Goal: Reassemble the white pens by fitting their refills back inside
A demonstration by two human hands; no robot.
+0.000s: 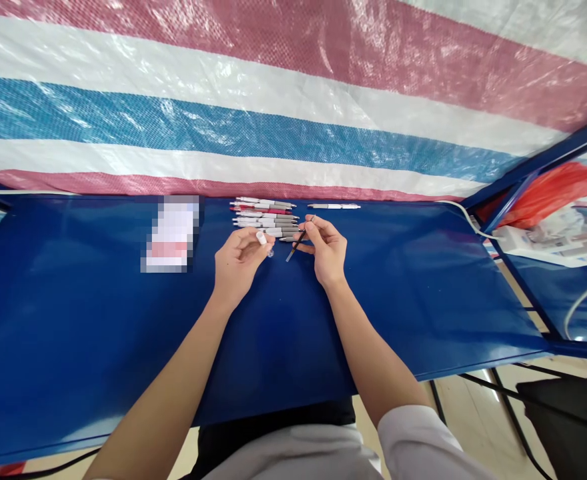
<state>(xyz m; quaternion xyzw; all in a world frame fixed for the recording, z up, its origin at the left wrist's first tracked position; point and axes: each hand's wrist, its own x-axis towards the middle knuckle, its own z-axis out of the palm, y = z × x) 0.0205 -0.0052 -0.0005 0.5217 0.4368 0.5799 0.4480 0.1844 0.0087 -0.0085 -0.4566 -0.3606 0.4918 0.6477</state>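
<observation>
My left hand (239, 261) is closed round a white pen barrel (261, 238); a small clear piece shows below the thumb. Between the thumb and fingers of my right hand (327, 250) is a thin dark pen refill (296, 247), tilted with its lower end toward the left hand. The refill and the barrel are apart. Just beyond both hands lies a stack of pens (266, 215), white and grey with a red one among them, partly hidden by the fingers. One more white and grey pen (334, 206) lies alone to the right of the stack.
The blue table (138, 347) meets a striped plastic sheet (293, 127) at its back edge. A blurred-out flat item (171, 233) lies on the left. At the right are a blue metal frame (503, 207), a red plastic bag (553, 193) and white power strips (548, 247).
</observation>
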